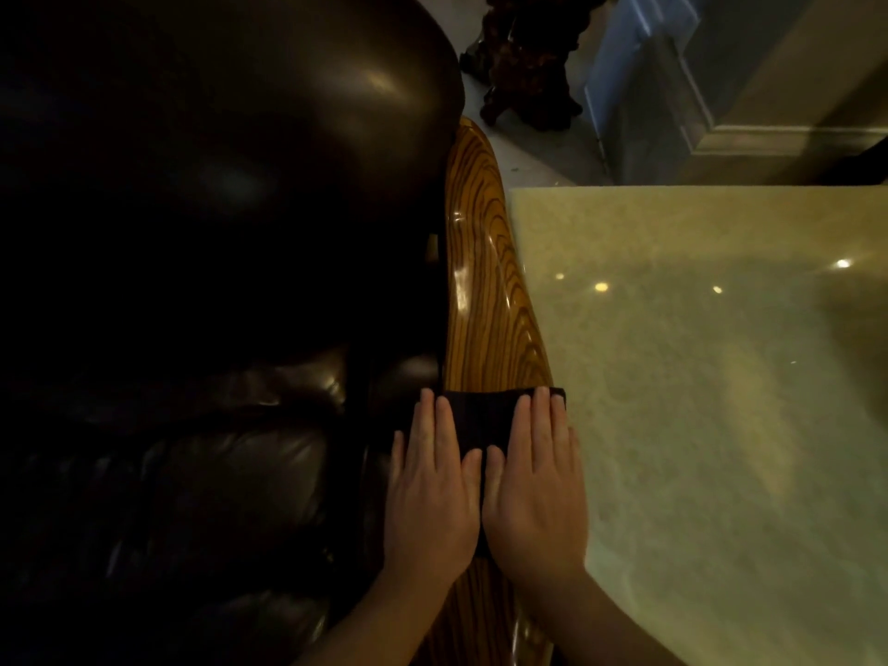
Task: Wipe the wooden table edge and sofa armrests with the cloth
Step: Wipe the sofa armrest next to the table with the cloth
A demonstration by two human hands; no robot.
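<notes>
A dark cloth [485,418] lies across the glossy striped wooden armrest [485,281] of the sofa. My left hand [430,487] presses flat on the cloth's left part, fingers together and stretched forward. My right hand [536,483] presses flat on its right part, right beside the left one. Most of the cloth is hidden under both palms; only its far strip shows. The wood runs away from me between the dark leather sofa [206,233] and a pale polished tabletop [721,401].
The sofa's rounded leather back fills the left half, its seat cushions [202,473] low at the left. A dark carved wooden stand [528,64] sits on the floor at the top. A wall corner with a skirting board [749,137] is at the upper right.
</notes>
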